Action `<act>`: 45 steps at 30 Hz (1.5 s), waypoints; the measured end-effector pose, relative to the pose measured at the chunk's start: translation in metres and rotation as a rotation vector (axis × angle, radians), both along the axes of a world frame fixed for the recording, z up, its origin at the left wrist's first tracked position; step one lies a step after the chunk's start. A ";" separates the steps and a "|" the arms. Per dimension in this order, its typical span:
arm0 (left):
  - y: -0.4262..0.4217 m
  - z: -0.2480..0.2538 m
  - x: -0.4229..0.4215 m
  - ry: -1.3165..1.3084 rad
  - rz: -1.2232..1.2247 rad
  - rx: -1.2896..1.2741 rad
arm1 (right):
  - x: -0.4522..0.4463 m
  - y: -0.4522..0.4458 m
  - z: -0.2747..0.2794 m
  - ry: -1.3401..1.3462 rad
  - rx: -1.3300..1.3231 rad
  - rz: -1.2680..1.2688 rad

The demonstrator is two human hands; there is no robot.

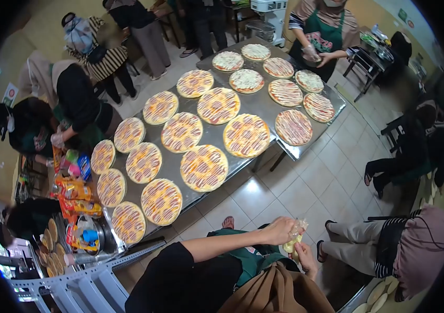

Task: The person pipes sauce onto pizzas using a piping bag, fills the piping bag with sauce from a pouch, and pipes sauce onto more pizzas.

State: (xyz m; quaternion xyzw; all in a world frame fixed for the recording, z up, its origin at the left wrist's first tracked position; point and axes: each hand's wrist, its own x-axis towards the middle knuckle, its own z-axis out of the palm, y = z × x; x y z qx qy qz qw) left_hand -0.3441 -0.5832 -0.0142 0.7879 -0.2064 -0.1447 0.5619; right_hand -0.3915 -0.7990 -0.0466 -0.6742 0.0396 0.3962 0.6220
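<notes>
Close to my apron, my left hand is closed around the gathered top of a clear plastic piping bag with pale yellow filling. Lower on the same bag, the fingers of my right hand are wrapped against its side. Beyond my hands, several round pizzas striped with sauce lie in rows on a metal table. Paler pizzas with white shredded topping sit at its far end. Neither hand touches the table.
Sauce pouches and a metal bowl crowd the table's left end, beside a grey slotted metal rack. A person in a green apron stands at the far end. Another person is close on my right. Tiled floor lies between.
</notes>
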 end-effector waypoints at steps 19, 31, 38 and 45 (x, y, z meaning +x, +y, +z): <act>-0.205 -0.008 0.268 -0.031 0.296 0.143 | 0.330 -0.207 0.009 -0.227 -0.220 0.360; -0.321 -0.003 0.517 -0.074 0.089 0.141 | 0.560 -0.330 -0.007 -0.068 -0.140 0.182; -0.430 0.031 0.679 -0.140 -0.180 0.142 | 0.655 -0.419 0.005 -0.113 -0.065 -0.209; -0.499 0.023 0.826 -0.072 -0.097 0.218 | 0.810 -0.500 -0.009 -0.178 -0.171 -0.068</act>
